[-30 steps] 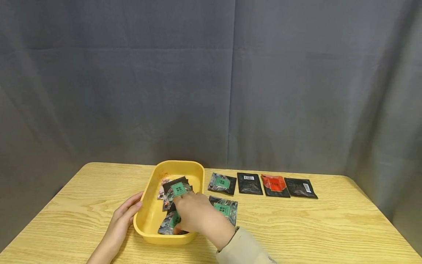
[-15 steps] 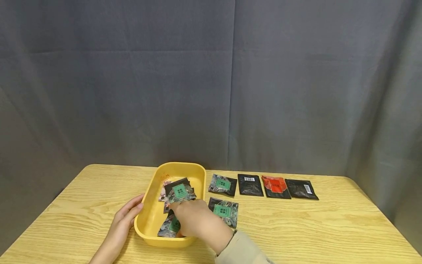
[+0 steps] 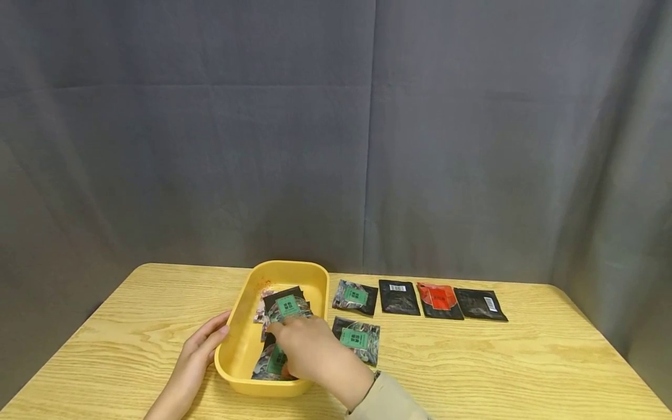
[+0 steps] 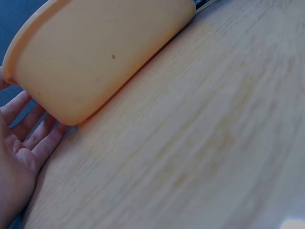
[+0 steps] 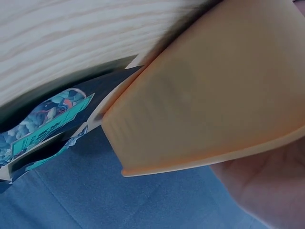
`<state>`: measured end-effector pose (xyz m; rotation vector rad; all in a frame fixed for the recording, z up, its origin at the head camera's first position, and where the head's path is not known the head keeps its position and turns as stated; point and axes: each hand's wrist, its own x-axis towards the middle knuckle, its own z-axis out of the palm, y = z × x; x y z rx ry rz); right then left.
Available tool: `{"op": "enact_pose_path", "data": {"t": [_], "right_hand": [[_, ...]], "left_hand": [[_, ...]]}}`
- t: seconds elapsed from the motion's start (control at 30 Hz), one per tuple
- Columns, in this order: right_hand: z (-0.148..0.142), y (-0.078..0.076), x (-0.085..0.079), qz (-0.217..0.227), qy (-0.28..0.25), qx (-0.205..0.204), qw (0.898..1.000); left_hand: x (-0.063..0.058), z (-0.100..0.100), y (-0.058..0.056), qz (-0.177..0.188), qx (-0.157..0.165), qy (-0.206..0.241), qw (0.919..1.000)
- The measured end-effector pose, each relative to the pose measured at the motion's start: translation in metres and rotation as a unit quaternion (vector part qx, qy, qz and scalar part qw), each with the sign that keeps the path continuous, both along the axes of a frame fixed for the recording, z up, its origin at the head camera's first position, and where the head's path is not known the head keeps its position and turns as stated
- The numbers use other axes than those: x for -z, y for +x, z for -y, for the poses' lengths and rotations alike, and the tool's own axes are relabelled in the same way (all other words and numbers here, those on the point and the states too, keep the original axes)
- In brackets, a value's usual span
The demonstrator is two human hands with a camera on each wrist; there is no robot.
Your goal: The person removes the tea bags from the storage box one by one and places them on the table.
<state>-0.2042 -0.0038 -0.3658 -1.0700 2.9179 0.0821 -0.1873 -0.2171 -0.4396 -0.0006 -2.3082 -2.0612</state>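
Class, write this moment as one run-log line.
left grip: touching tub | right grip: in tub, over packets, hold unclear | outside packets: five, right of tub

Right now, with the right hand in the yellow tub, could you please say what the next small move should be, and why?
Probably pinch the nearer green-labelled packet and lift it out: the right hand partly covers it in the tub, the left hand touches the tub, and similar packets lie on the table.
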Motion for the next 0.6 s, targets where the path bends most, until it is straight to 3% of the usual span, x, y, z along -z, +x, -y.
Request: {"op": "enact_pose_path", "data": {"t": [0.27,0.43,0.6], "right_hand": [[-0.0013,0.0042,-0.0027,-0.024,-0.09,-0.023,0.995],[-0.0026,0.007,-0.0046,0.002,-0.135,-0.028,0.991],[-0.0048,0.0085,-0.0074,0.025,-0.147,-0.023,0.989]], "left_hand": [[0.0008,-0.0004,0.0003,-0.009,0.004,0.002,0.9999],[0.0009,-0.0005,0.0002,-0.012,0.003,0.0,0.9999],[0.0005,-0.0008,0.0,-0.01,-0.001,-0.002,1.0]]}}
